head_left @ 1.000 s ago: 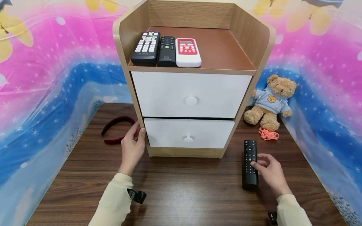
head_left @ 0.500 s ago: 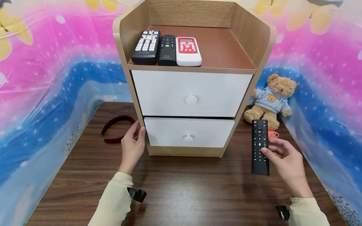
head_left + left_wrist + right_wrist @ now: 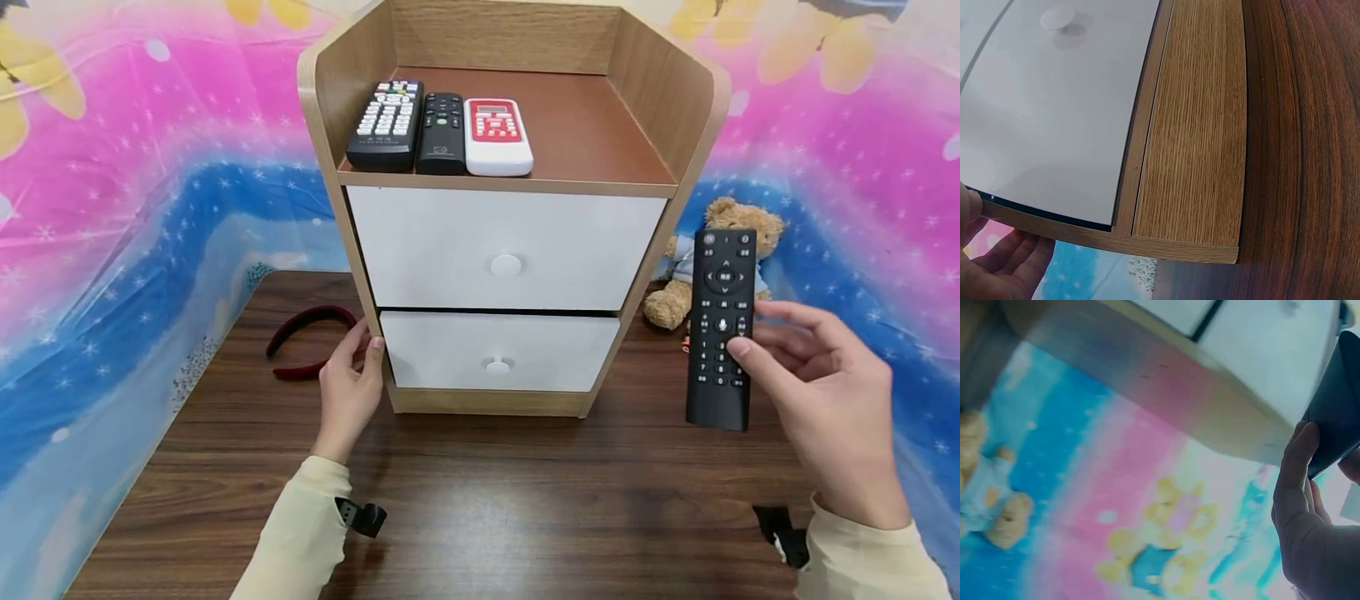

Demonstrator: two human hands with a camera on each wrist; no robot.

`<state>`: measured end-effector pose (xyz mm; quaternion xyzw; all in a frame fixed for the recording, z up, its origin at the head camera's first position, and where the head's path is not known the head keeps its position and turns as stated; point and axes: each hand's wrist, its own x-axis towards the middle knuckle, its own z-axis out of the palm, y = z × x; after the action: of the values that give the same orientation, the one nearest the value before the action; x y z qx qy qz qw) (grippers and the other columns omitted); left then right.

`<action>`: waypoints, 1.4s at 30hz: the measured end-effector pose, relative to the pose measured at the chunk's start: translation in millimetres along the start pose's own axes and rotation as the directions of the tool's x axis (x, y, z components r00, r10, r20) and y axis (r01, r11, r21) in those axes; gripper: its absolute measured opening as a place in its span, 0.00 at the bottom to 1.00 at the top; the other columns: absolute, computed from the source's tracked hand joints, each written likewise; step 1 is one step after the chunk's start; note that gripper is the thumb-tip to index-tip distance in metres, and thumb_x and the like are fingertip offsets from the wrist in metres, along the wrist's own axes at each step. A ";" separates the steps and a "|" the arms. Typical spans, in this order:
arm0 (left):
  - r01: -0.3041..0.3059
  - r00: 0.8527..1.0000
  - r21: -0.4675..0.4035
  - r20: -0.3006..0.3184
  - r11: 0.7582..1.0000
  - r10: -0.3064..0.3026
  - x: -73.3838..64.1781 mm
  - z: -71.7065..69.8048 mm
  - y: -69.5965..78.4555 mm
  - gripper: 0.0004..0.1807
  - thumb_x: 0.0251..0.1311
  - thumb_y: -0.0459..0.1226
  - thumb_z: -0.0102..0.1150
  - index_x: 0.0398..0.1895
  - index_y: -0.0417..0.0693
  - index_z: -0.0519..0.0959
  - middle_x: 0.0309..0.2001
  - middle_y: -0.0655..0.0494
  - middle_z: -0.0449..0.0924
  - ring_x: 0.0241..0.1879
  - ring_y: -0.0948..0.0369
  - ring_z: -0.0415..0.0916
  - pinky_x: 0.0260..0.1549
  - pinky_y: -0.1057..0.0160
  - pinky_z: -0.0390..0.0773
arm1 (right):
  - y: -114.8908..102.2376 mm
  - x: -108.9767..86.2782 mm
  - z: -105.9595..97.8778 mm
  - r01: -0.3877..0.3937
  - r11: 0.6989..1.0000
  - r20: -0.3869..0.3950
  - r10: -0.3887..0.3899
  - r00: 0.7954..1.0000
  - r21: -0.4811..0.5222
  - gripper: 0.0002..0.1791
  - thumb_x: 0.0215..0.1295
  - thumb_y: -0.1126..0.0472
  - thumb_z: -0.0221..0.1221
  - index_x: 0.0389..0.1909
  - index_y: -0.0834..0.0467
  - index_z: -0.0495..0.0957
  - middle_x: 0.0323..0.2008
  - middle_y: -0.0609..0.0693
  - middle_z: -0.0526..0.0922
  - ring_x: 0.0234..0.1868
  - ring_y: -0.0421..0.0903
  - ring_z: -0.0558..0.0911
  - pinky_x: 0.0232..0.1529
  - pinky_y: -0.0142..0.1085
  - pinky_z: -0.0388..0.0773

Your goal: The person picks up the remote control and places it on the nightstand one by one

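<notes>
In the head view my right hand (image 3: 832, 392) pinches a black remote control (image 3: 722, 333) between thumb and fingers, raised upright in front of the teddy bear. The right wrist view shows the remote's dark back (image 3: 1338, 409) against the fingers. My left hand (image 3: 351, 379) grips the lower left side edge of a wooden cabinet (image 3: 491, 403), thumb on the front edge. Its two white drawers, the upper drawer (image 3: 435, 250) and the lower drawer (image 3: 442, 350), are pushed in. On the cabinet top lie a large black remote (image 3: 386, 125), a slimmer black remote (image 3: 441, 133) and a white-and-red remote (image 3: 498, 137), side by side.
A dark red headband (image 3: 307, 317) lies on the brown wooden table (image 3: 480, 500), left of the cabinet. The teddy bear (image 3: 667, 304) sits at the right against the patterned cloth (image 3: 862, 208), partly hidden by the held remote. Raised panels edge the cabinet top.
My right hand has lifted the black remote off the table, moving it up and to the right, closer to the camera. The left hand stays on the cabinet's side.
</notes>
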<state>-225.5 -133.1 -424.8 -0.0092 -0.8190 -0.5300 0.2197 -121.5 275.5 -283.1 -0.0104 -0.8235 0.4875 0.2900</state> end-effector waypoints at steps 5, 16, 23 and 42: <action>0.005 1.000 -0.001 0.002 1.000 -0.005 -0.4 -0.7 0.6 0.25 0.75 0.39 0.49 0.70 0.38 0.68 0.57 0.36 0.77 0.56 0.45 0.76 0.54 0.43 0.76 | -34.2 13.6 3.0 0.080 0.991 0.005 -0.081 0.997 0.105 0.23 0.57 0.70 0.69 0.55 0.61 0.81 0.37 0.46 0.88 0.37 0.38 0.86 0.38 0.23 0.79; 0.017 1.000 0.000 0.010 1.000 -0.017 -1.0 -0.2 0.7 0.25 0.75 0.39 0.50 0.70 0.38 0.68 0.57 0.36 0.76 0.57 0.45 0.75 0.55 0.43 0.75 | -90.2 53.5 27.7 0.088 0.903 0.119 -0.151 0.981 0.421 0.20 0.56 0.69 0.71 0.51 0.65 0.82 0.35 0.54 0.88 0.36 0.45 0.87 0.40 0.28 0.82; 0.017 1.000 0.005 0.015 1.000 -0.017 -0.8 0.8 1.3 0.26 0.75 0.40 0.49 0.71 0.37 0.67 0.59 0.36 0.75 0.59 0.45 0.73 0.56 0.43 0.74 | -122.4 83.0 49.3 0.068 0.976 0.182 -0.107 0.977 0.205 0.19 0.62 0.61 0.68 0.54 0.60 0.81 0.38 0.49 0.88 0.40 0.45 0.85 0.39 0.27 0.81; 0.033 0.999 0.002 0.003 0.999 -0.033 0.6 1.3 1.9 0.25 0.75 0.40 0.49 0.71 0.41 0.68 0.58 0.39 0.77 0.56 0.48 0.75 0.55 0.44 0.75 | -160.2 161.8 110.0 -0.213 0.975 0.347 0.221 0.911 -0.061 0.21 0.68 0.52 0.62 0.58 0.57 0.77 0.64 0.50 0.73 0.49 0.46 0.84 0.41 0.33 0.83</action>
<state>-226.0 -131.2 -423.3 0.0036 -0.8199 -0.5327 0.2096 -267.2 152.4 -117.0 -0.0176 -0.8609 0.5018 0.0819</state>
